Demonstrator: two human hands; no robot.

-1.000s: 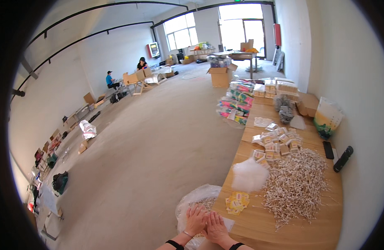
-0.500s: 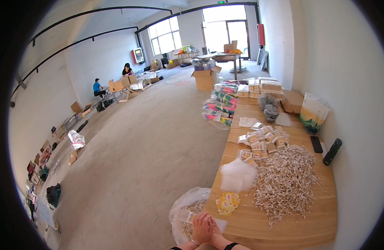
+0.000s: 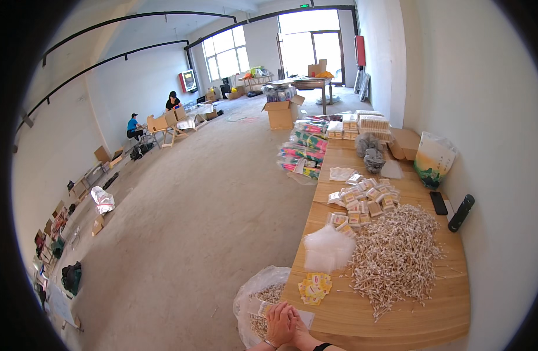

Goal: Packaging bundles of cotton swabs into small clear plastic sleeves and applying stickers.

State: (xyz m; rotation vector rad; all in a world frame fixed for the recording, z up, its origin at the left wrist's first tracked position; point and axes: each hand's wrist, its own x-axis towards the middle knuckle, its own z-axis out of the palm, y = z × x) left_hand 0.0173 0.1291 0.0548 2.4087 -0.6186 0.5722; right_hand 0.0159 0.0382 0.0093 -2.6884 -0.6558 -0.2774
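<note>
At the near edge of the wooden table my left hand (image 3: 279, 322) lies across my right hand (image 3: 300, 336), their fingers closed together. Between them is a small clear packet of cotton swabs (image 3: 258, 306), its end showing to the left of my fingers. A white piece of film or card (image 3: 307, 317) sticks out on the right; which of the two I cannot make out. Most of the packet is hidden by my hands. Below and left hangs a large clear bag (image 3: 244, 298) of loose swabs. Yellow printed cards (image 3: 314, 288) lie just beyond my hands.
A big heap of cotton swabs (image 3: 394, 254) covers the right of the table (image 3: 397, 330). Beyond are empty clear bags (image 3: 328, 248), filled packets (image 3: 368, 199), a phone (image 3: 438, 203) and a black bottle (image 3: 461, 213). Two people (image 3: 173, 101) sit far left.
The whole view has shifted slightly, with the scene moving a little left. My hands stay pressed together around the packet.
</note>
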